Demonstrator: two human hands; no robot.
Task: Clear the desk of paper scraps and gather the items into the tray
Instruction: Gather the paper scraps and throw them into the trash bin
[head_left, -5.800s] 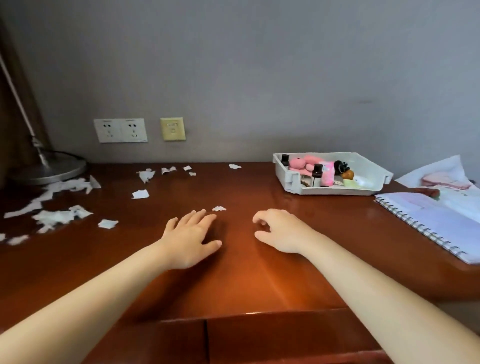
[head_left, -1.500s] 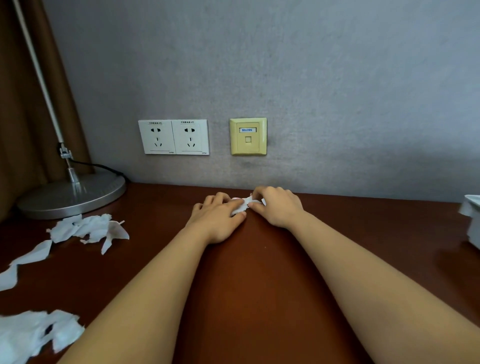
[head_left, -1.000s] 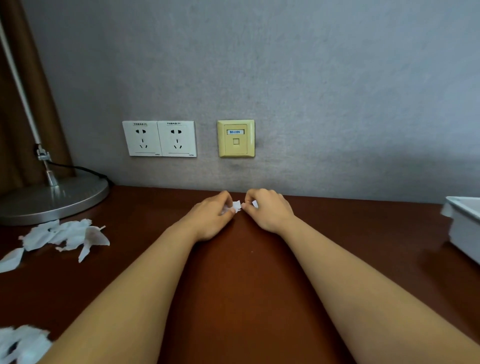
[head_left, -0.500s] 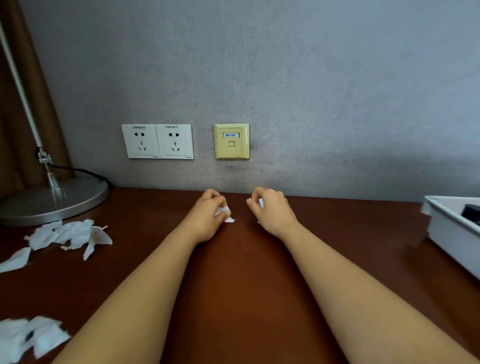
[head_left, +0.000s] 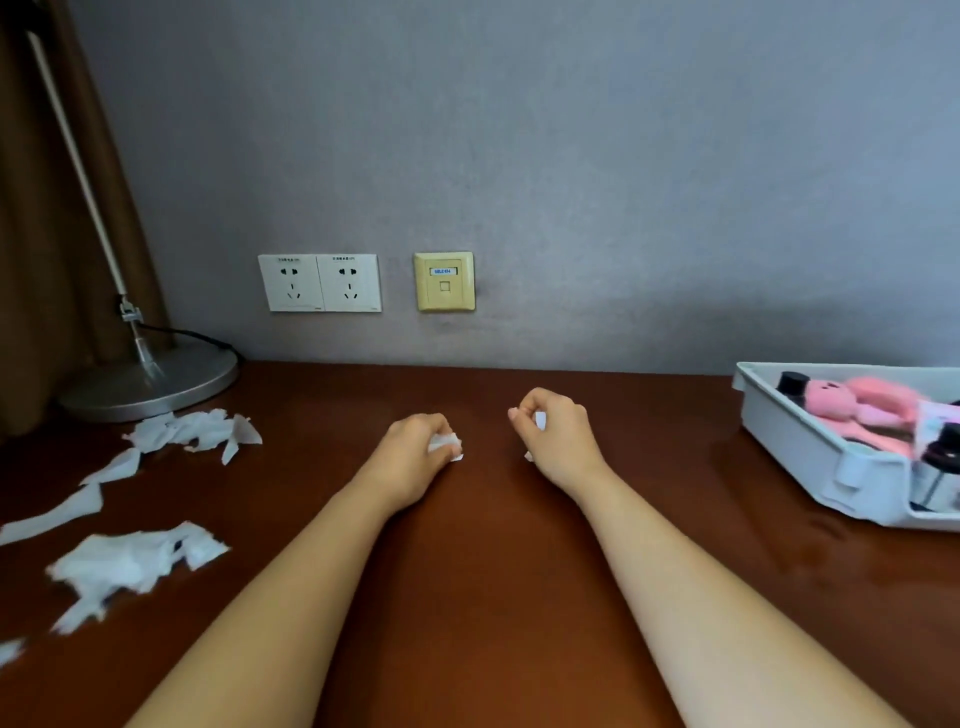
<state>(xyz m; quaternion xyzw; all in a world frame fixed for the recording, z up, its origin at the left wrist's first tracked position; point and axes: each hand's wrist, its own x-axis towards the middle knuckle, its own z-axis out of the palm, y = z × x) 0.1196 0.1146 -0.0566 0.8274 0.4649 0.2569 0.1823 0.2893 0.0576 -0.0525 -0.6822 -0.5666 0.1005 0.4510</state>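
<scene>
Our left hand (head_left: 415, 453): fingers curled round a wad of white paper scraps (head_left: 444, 445), over the wooden desk (head_left: 493, 571).
Our right hand (head_left: 560, 441): just right of the left, apart from it, pinching a small white scrap (head_left: 540, 420).
Loose torn scraps (head_left: 192, 431): well left of our left hand; a second heap (head_left: 130, 561) lies nearer us.
White tray (head_left: 789, 447): well right of our right hand, holding a pink plush toy (head_left: 872, 405) and dark-capped bottles (head_left: 792, 383).
Lamp base (head_left: 156, 384): beyond the loose scraps.
</scene>
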